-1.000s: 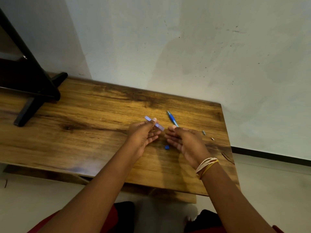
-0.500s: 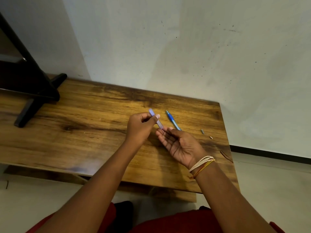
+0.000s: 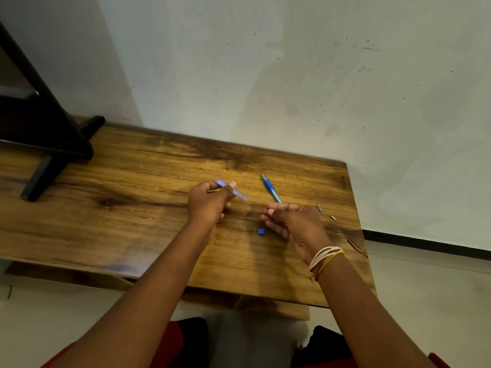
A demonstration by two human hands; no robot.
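My left hand point(image 3: 210, 205) grips a short translucent blue pen barrel point(image 3: 231, 191) a little above the wooden table point(image 3: 132, 221), its tip pointing right. My right hand point(image 3: 292, 221) hovers to the right with curled fingers. It pinches the end of a thin dark refill point(image 3: 256, 203) that runs back to the barrel's tip. A whole blue pen point(image 3: 271, 188) lies on the table just beyond the right hand. A small blue cap piece point(image 3: 261, 231) lies on the wood between and below the hands.
Two tiny pen parts, a grey one point(image 3: 319, 208) and a pale one point(image 3: 333, 217), lie near the table's right edge. A black stand point(image 3: 45, 147) occupies the back left corner. A pale wall rises behind the table; light floor lies to the right.
My right hand turned from palm up to curled fingers and drew away to the right, exposing the thin refill. The left hand shifted left with the barrel. The small blue piece shows again.
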